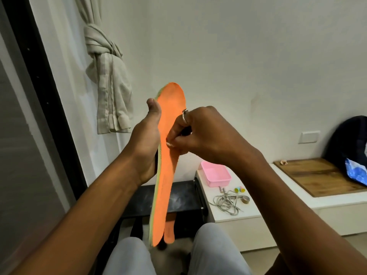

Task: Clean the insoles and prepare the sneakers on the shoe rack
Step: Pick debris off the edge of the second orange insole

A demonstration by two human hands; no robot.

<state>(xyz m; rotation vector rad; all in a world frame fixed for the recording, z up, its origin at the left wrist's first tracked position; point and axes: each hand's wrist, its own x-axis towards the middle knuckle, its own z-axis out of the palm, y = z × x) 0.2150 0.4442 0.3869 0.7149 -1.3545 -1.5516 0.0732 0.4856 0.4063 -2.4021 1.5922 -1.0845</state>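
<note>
Two hands on the orange insole, upright above the knees: L hand grips its back, R hand w/ ring pinches its front face. 2nd orange insole peeks out behind lower end.

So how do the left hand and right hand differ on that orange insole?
Left hand supports the orange insole from behind, thumb lying along its edge; right hand pinches at its orange face with curled fingertips. Right hand wears a ring; left hand shows none. Both touch the insole near its middle.
</note>
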